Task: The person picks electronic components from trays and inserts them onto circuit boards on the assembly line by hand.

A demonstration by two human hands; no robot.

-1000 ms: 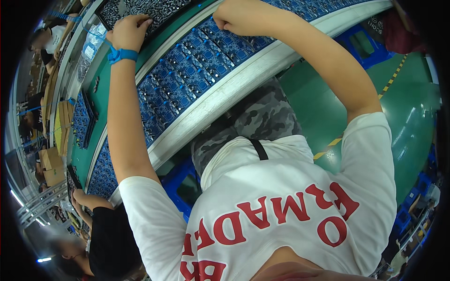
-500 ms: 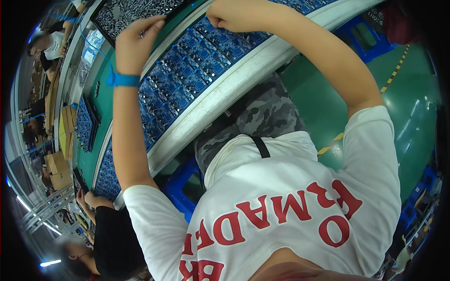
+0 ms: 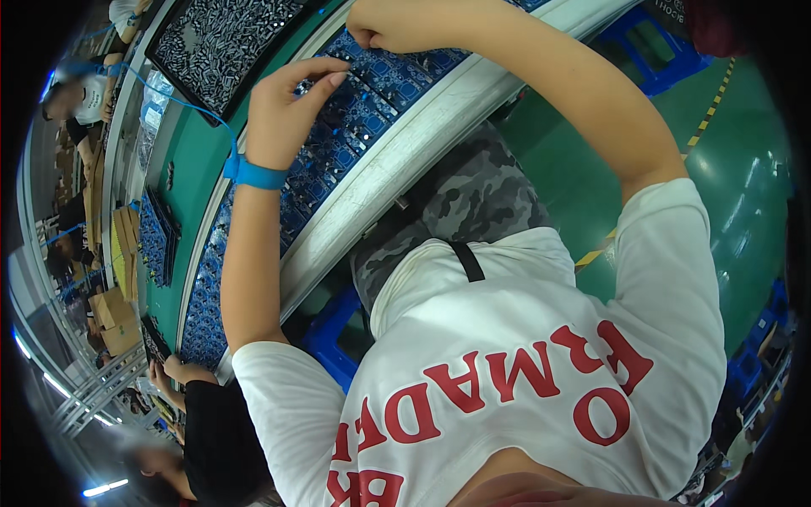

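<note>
The person's left hand [image 3: 283,114] reaches over a row of blue circuit boards [image 3: 363,135], its thumb and forefinger nearly meeting and aimed toward the right hand [image 3: 393,24]. Whether a small part sits between those fingertips cannot be told; the gap is too fine to read. The right hand is folded, knuckles up and fingers curled down over the same row, and what it grips, if anything, is hidden beneath it.

The row lies under both hands, its long axis slanting from lower left to upper right along a pale metal rail [image 3: 405,139] on the body's side. The left fingertips are just below and to the left of the right hand, near it but apart. A black tray [image 3: 269,61] heaped with small metal pieces lies beyond the row, up and to the left, so the left hand is the nearer one to it (the blue strap [image 3: 260,176] on that wrist trails a thin cord past the tray's near corner). Farther down the green bench [image 3: 187,160], well apart from both hands, stands a stack of boards [image 3: 155,241].
</note>
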